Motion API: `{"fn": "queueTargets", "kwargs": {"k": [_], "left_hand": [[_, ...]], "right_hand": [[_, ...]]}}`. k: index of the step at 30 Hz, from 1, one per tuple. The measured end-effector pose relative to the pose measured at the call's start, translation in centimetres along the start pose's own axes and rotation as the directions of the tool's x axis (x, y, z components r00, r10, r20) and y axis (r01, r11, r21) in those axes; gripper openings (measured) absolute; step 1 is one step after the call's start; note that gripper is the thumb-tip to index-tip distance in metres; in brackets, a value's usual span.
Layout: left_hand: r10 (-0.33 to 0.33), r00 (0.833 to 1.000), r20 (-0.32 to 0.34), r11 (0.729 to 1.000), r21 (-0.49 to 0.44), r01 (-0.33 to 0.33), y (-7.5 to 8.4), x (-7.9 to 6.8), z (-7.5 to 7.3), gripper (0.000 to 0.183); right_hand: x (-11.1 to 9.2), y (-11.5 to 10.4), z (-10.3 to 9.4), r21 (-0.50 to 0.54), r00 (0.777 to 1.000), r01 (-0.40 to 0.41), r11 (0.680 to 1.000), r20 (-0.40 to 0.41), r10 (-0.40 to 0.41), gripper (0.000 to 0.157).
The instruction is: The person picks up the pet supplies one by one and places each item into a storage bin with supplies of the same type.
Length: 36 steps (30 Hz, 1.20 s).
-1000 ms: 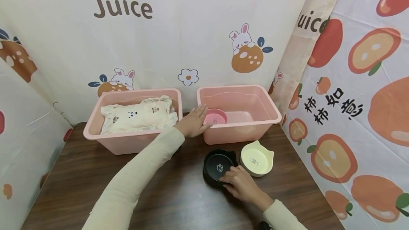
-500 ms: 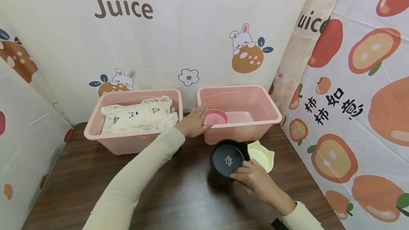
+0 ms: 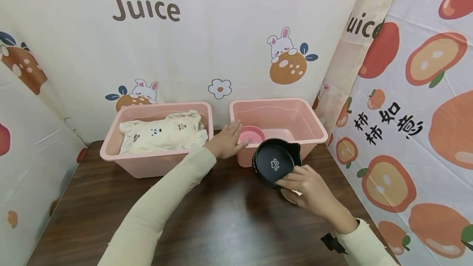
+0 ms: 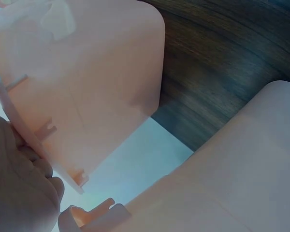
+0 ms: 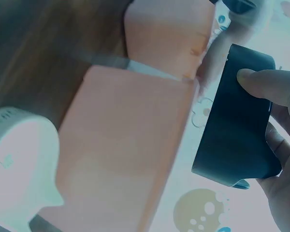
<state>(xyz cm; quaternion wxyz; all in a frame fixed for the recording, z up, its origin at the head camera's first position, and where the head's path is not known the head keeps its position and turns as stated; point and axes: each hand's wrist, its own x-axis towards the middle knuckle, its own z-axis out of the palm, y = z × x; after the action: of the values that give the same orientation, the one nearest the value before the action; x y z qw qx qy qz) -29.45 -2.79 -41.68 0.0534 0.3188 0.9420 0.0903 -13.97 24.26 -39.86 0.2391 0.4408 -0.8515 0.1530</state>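
My right hand (image 3: 308, 188) grips the near right rim of a black cat-eared pet bowl (image 3: 272, 163) with a white paw print inside. Thumb and fingers pinch the bowl's wall (image 5: 237, 125) in the right wrist view. The bowl is raised and tilted, overlapping the front of the right pink bin (image 3: 273, 151). Under it, a pale yellow cat-eared bowl (image 5: 24, 166) stands on the table, mostly hidden in the head view. My left hand (image 3: 226, 141) lies with fingers extended at the left rim of that bin; the left wrist view shows the hand (image 4: 24, 179) against the rim.
Inside the right bin sits a pink bowl (image 3: 252, 134) at its left end. The left pink bin (image 3: 144, 161) holds a cream frilled pillow (image 3: 164, 134). Both bins stand on a dark wooden table (image 3: 221, 225) before a printed curtain (image 3: 218, 44). A narrow gap separates them.
My right hand has lifted the black bowl off the table and carried it up, rightward and toward the right bin, over the yellow bowl. My left hand stays put.
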Motion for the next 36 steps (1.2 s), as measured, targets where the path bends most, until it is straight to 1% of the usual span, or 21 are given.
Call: {"fn": "queueTargets", "kwargs": {"k": [3, 7, 12, 14, 17, 20, 27, 31, 36], "left_hand": [[0.001, 1.000, 0.003, 1.000, -0.004, -0.001, 0.2, -0.3, -0.3, 0.077], [-0.005, 1.000, 0.008, 1.000, 0.001, 0.005, 0.3, -0.4, -0.6, 0.076], [-0.007, 1.000, 0.009, 1.000, 0.007, 0.007, 0.3, -0.4, -0.7, 0.076], [-0.003, 1.000, 0.011, 1.000, 0.006, 0.002, 0.3, -0.3, -0.7, 0.076], [0.000, 1.000, 0.012, 1.000, -0.004, 0.000, 0.3, -0.3, -0.6, 0.076], [-0.001, 1.000, 0.014, 1.000, -0.014, 0.001, 0.4, -0.4, -0.5, 0.075], [-0.008, 1.000, 0.013, 1.000, -0.025, 0.008, 0.4, -0.5, -0.6, 0.078], [-0.011, 1.000, 0.024, 1.000, -0.020, 0.011, 0.4, -0.5, -0.7, 0.079], [-0.012, 1.000, 0.025, 1.000, -0.020, 0.013, 0.4, -0.5, -0.7, 0.078]], "right_hand": [[0.8, 0.9, -0.4, -0.002, 0.999, 0.019, 1.000, -0.047, -0.019, 0.033], [1.8, 2.4, -0.4, -0.019, 0.997, 0.028, 0.999, -0.072, -0.029, 0.015], [3.0, 4.8, -0.1, -0.034, 0.997, 0.012, 0.999, -0.081, -0.015, 0.016], [3.5, 5.6, 0.0, -0.034, 0.996, 0.002, 0.999, -0.084, -0.004, 0.026], [4.2, 6.6, 0.1, -0.037, 0.997, -0.030, 0.999, -0.066, 0.028, 0.030], [4.9, 7.5, 0.4, -0.027, 0.996, -0.066, 0.997, -0.054, 0.065, 0.029], [7.3, 9.6, 1.8, -0.015, 0.996, -0.081, 0.997, -0.047, 0.080, 0.025], [8.4, 10.6, 2.7, 0.015, 0.992, -0.123, 0.992, -0.001, 0.123, 0.023], [9.2, 11.6, 3.9, 0.033, 0.979, -0.192, 0.981, 0.077, 0.189, 0.023]]}}
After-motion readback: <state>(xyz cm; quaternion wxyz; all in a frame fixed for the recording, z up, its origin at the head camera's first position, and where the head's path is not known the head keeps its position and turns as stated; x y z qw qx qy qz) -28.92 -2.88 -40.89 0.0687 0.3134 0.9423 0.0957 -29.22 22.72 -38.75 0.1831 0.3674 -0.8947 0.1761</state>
